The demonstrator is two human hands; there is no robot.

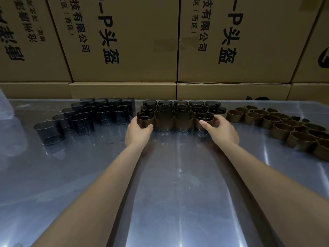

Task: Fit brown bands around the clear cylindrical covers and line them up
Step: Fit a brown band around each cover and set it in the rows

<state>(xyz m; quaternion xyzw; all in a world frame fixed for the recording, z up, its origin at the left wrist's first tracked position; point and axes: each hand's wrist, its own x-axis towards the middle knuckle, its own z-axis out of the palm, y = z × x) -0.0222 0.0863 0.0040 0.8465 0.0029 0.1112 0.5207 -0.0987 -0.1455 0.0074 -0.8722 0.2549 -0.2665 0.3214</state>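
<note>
Banded covers block (179, 113) mid-desk, several rows deep, front row nearest the arms. Front-row right cover (203, 121) sits slightly out of line, gap toward its neighbour. Risk judged: squeezing row ends together could pop a middle cover forward or tip one, light and tall on slick metal; uneven push from one side would skew the whole block. Could also slide a brown band down or off if fingers drag on it instead of the clear wall. Knocking the rear rows likely if pushed too far back.

Left hand (138, 131) at left end of block front row, grip curled around end cover (145, 120), thumb across the front. Right hand (219, 130) at right end, grip wrapped around front-row right cover, thumb in front, fingers behind. Both forearms stretched straight forward, low over the desk (178, 193), converging on the block.

Left of block: bare clear covers (83, 115), unbanded, in diagonal rows. Right of block: loose brown bands (284, 125), clustered. Behind block: stacked cardboard boxes (124, 41).
</note>
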